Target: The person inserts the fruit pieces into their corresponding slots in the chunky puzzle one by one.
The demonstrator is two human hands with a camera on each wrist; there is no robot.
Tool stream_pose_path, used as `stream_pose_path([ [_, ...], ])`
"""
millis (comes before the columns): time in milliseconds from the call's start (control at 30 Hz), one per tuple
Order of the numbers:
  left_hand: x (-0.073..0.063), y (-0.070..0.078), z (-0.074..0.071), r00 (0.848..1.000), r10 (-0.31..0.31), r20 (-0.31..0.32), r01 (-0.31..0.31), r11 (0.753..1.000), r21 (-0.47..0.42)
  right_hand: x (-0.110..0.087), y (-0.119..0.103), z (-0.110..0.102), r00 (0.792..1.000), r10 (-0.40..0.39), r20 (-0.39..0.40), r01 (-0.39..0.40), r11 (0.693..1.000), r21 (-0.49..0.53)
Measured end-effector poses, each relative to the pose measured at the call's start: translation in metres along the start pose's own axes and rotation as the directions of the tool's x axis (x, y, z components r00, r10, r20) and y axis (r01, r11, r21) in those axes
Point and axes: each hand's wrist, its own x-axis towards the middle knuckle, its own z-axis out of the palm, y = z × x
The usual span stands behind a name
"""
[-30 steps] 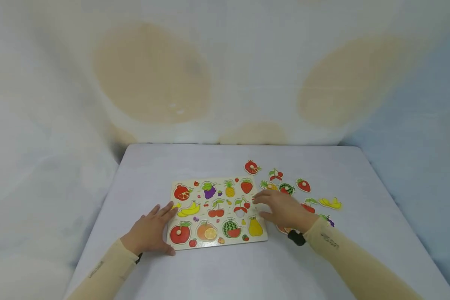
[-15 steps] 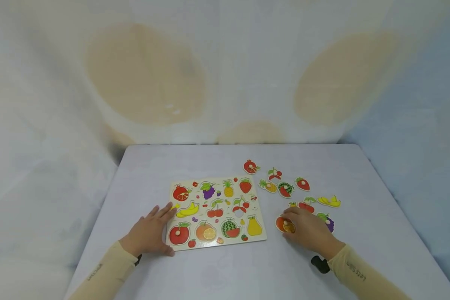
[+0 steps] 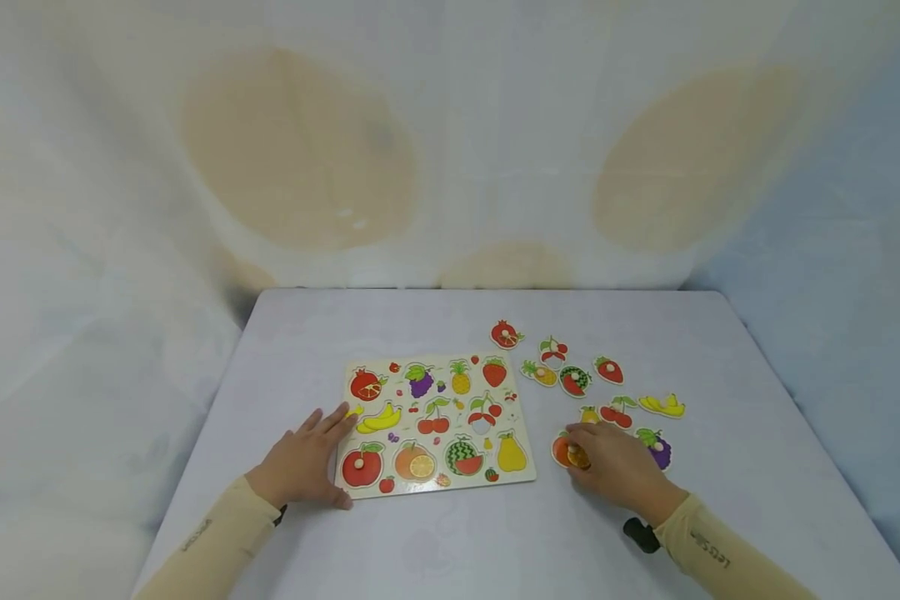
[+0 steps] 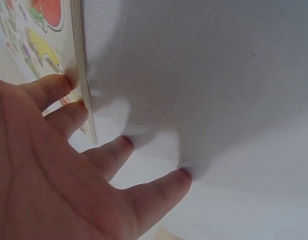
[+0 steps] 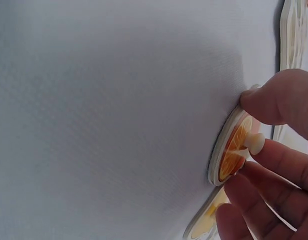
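Observation:
My left hand (image 3: 306,462) rests at the left edge of the fruit puzzle board (image 3: 450,493), fingers spread. In the left wrist view two fingertips (image 4: 61,86) lie on the board's edge and two on the tablecloth. On the board, an apple piece (image 3: 362,467) with a knob sits at the lower left. To the board's right, my right hand (image 3: 621,467) pinches the orange puzzle piece (image 5: 239,145). Its thumb (image 5: 274,102) is at the piece's rim, with the index fingertip right by the pale knob (image 5: 254,143). The piece lies close over the cloth, partly covered by the hand.
Around the right hand lie a pear piece (image 3: 588,413), a cherry piece (image 3: 618,413), a grape piece (image 3: 655,447) and a banana piece (image 3: 663,406). Farther back are a watermelon (image 3: 574,382), a strawberry (image 3: 608,370), a pineapple (image 3: 541,372) and a pomegranate piece (image 3: 506,335).
My right hand has moved from the board's right edge to the right and nearer, down onto the orange piece. The left hand has stayed at the board.

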Motion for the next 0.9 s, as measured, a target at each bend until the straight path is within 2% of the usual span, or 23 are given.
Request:
stream_pose_path([
  [300,0.003,-0.004,0.005,1.0,0.008,-0.006,-0.008,1.0,-0.002,-0.002,-0.003,0.002,0.999,-0.026,-0.043,0.025,0.999,-0.021],
  [667,0.001,-0.001,0.002,1.0,0.007,-0.003,-0.007,1.0,-0.005,0.002,-0.008,-0.005,0.999,0.02,-0.048,-0.018,0.999,0.033],
  [900,0.0,-0.002,0.002,1.0,0.013,-0.016,-0.013,1.0,0.002,0.01,-0.016,-0.009,0.998,-0.016,-0.06,0.018,0.999,0.038],
])
